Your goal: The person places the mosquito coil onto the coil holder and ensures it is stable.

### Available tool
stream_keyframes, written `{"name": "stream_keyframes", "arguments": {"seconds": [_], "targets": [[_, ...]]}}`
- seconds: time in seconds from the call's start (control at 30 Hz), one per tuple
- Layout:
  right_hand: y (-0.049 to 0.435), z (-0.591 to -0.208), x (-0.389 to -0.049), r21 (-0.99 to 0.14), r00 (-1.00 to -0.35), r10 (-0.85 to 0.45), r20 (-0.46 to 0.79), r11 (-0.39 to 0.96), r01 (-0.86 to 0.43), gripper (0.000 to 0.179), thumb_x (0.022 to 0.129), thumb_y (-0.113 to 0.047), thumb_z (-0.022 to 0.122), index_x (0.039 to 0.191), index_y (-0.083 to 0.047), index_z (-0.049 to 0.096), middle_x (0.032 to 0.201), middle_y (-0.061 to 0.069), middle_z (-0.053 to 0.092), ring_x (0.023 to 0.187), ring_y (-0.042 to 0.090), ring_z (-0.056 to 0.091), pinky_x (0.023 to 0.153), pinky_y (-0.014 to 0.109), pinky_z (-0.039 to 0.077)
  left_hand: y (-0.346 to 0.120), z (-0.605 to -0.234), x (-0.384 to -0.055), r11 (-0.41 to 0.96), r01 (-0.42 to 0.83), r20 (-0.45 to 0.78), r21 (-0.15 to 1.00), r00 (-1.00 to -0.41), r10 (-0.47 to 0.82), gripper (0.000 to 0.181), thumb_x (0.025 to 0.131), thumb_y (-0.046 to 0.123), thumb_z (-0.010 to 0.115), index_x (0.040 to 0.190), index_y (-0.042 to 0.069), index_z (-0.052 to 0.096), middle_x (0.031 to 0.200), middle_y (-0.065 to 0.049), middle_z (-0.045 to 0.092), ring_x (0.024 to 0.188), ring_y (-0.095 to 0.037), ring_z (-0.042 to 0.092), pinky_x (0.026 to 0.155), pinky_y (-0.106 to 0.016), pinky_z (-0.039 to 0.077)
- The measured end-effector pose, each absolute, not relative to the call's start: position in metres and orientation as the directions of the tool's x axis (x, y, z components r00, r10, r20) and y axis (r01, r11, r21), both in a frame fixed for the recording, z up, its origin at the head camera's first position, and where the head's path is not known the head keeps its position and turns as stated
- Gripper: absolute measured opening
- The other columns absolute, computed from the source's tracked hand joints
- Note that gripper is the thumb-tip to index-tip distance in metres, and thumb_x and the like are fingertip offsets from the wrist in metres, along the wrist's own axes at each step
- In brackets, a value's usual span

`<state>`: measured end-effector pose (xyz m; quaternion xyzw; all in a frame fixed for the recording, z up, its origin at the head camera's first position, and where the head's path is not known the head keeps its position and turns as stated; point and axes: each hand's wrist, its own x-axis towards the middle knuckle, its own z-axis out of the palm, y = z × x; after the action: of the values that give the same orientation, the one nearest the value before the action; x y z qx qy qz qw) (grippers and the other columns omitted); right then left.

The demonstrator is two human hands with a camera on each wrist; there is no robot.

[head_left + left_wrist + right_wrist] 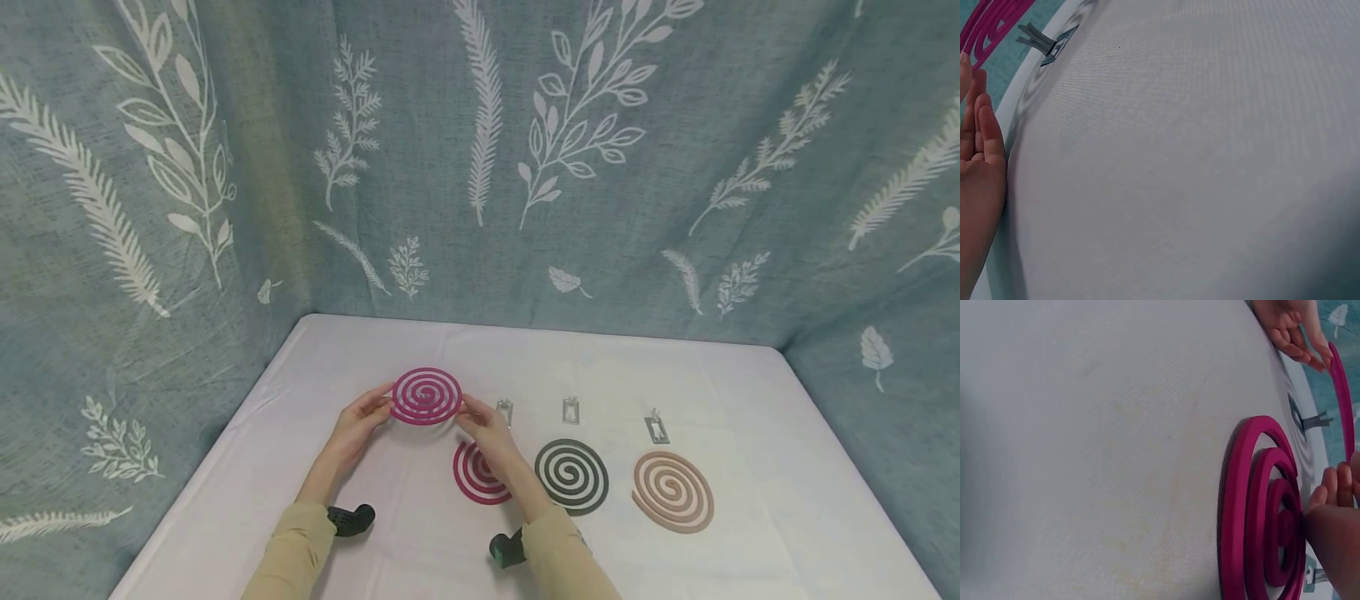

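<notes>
A magenta mosquito coil [426,396] is held above the table, roughly flat, between both hands. My left hand [352,429] pinches its left edge between thumb and fingers. On the opposite edge, my right hand [491,433] grips the coil with its fingertips. Below the raised coil a small metal coil stand [1054,47] lies on the cloth with its prongs bent up, apart from the coil in the right wrist view. A second magenta coil [1232,512] lies on the table under my right forearm, which partly covers it in the head view.
To the right lie a dark green coil [572,477] and a tan coil [673,492]. Behind the coils are more metal stands: one by my right hand [506,412], a middle stand [572,411] and a right-hand stand [657,428]. A patterned curtain [450,167] hangs behind the white table [750,400].
</notes>
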<state>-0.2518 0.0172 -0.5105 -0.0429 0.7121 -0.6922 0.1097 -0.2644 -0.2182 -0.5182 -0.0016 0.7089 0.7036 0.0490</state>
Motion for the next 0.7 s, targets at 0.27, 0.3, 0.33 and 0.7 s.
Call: {"name": "stream_keyframes", "arguments": {"seconds": [0.27, 0.3, 0.33, 0.7], "targets": [[0.0134, -0.5063, -0.2526, -0.992, -0.973, -0.202, -0.111, 0.082, 0.097, 0.047, 0.094, -0.005, 0.052, 0.139, 0.001, 0.042, 0.121, 0.018, 0.059, 0.118, 0.030, 0.054, 0.103, 0.040, 0.043, -0.2196, -0.5184, -0.2634, -0.022, -0.064, -0.062, 0.998, -0.995, 0.076, 0.050, 0.094, 0.000, 0.052, 0.140, -0.008, 0.034, 0.090, 0.021, 0.062, 0.090, 0.008, 0.057, 0.085, -0.011, 0.046], [0.0133, -0.5063, -0.2530, -0.992, -0.973, -0.203, -0.110, 0.083, 0.094, 0.047, 0.094, -0.005, 0.052, 0.139, 0.001, 0.042, 0.120, 0.019, 0.059, 0.119, 0.031, 0.054, 0.104, 0.041, 0.043, -0.2194, -0.5182, -0.2631, -0.021, -0.065, -0.064, 0.998, -0.995, 0.076, 0.050, 0.094, -0.001, 0.052, 0.140, -0.008, 0.034, 0.090, 0.021, 0.062, 0.090, 0.007, 0.057, 0.085, -0.011, 0.046], [0.0131, -0.5066, -0.2533, -0.992, -0.973, -0.201, -0.114, 0.085, 0.099, 0.047, 0.094, -0.005, 0.052, 0.139, 0.001, 0.042, 0.120, 0.019, 0.059, 0.119, 0.031, 0.054, 0.104, 0.041, 0.043, -0.2193, -0.5178, -0.2628, -0.019, -0.068, -0.066, 0.998, -0.995, 0.077, 0.050, 0.094, -0.001, 0.051, 0.140, -0.008, 0.035, 0.090, 0.021, 0.062, 0.090, 0.008, 0.057, 0.084, -0.011, 0.046], [0.0114, -0.5079, -0.2534, -0.992, -0.975, -0.187, -0.119, 0.074, 0.106, 0.048, 0.093, -0.007, 0.053, 0.139, 0.001, 0.043, 0.122, 0.019, 0.058, 0.120, 0.033, 0.053, 0.104, 0.042, 0.043, -0.2213, -0.5140, -0.2608, 0.049, -0.095, -0.099, 0.994, -0.992, 0.081, 0.048, 0.095, 0.002, 0.050, 0.141, -0.004, 0.037, 0.092, 0.022, 0.060, 0.092, 0.010, 0.055, 0.086, -0.007, 0.043]]}}
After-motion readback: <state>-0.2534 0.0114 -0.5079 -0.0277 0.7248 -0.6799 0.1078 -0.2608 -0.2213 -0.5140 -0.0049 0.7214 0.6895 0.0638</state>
